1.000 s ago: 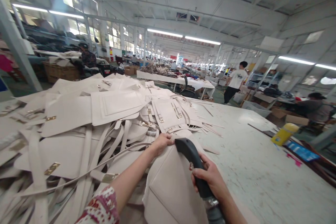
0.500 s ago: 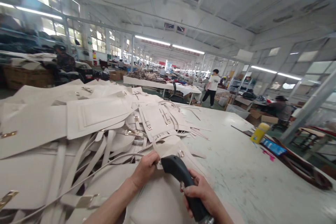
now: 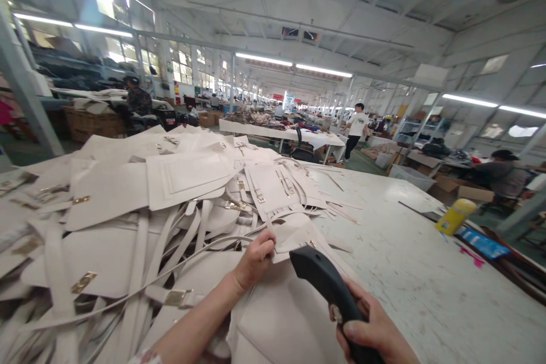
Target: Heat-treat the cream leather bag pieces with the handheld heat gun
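Note:
My left hand (image 3: 255, 259) pinches the upper edge of a cream leather bag piece (image 3: 281, 313) that lies in front of me on the table. My right hand (image 3: 375, 335) grips the black handle of a hand tool (image 3: 330, 290), held just right of the left hand above the same piece. A small metal ring on the piece shows beside the tool's tip. The tool's working end is hidden below the frame.
A big heap of cream bag panels and straps with gold buckles (image 3: 170, 193) covers the left of the white table (image 3: 418, 284). A yellow bottle (image 3: 454, 215) stands at the right edge. Other people work at far tables; one in a white shirt (image 3: 357, 125) walks.
The camera swung left and back. My left hand keeps its pinch on the piece's edge, and the black tool has shifted slightly right and lower in view.

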